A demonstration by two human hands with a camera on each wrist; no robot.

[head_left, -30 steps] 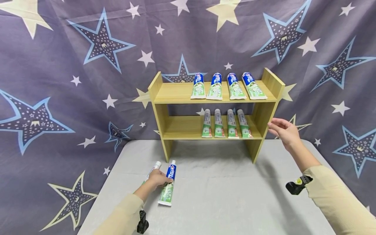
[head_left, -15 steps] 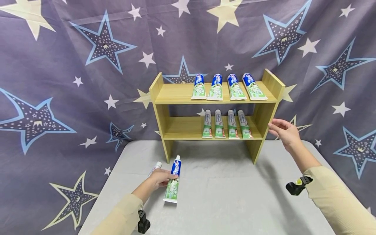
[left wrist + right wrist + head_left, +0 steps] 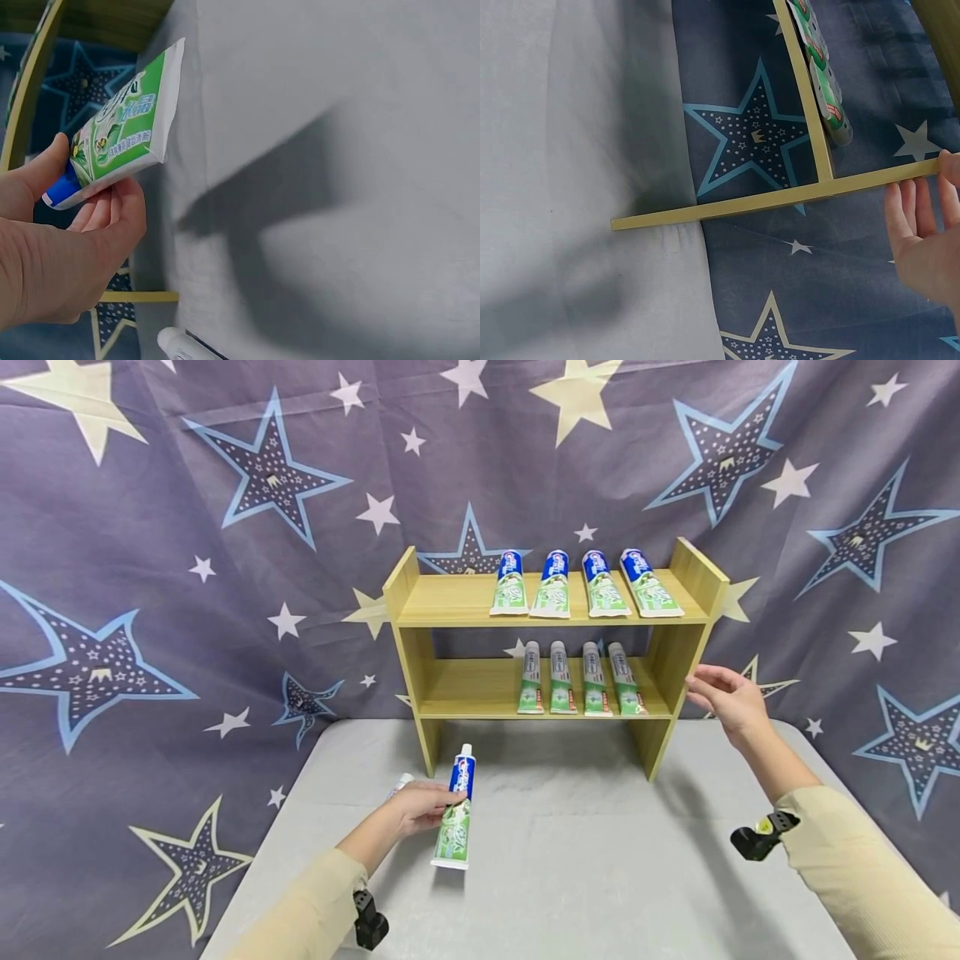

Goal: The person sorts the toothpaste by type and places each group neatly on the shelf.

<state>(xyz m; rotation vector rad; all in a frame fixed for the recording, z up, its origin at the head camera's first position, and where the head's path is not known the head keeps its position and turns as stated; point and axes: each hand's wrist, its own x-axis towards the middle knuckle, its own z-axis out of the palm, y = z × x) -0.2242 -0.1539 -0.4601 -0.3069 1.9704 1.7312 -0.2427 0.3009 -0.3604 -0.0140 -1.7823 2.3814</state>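
My left hand pinches a blue-and-green toothpaste tube between thumb and fingers. The tube hangs above the table, white cap pointing away from me and flat end nearest; its shadow shows in the left wrist view. Behind that hand lies a second tube with a white cap, mostly hidden. At the right, my right hand grips the edge of the wooden shelf's side panel, thumb on one face and fingers on the other. On the upper board lie several blue-and-green toothpaste tubes.
Several slimmer grey-and-green tubes lie side by side on the right part of the lower board. The shelf stands at the back of the grey-covered table. A star-patterned cloth hangs behind it.
My left hand has lifted the blue-and-green tube off the table and carried it right and toward the shelf. The white-capped tube stays behind. My right hand keeps its place on the shelf.
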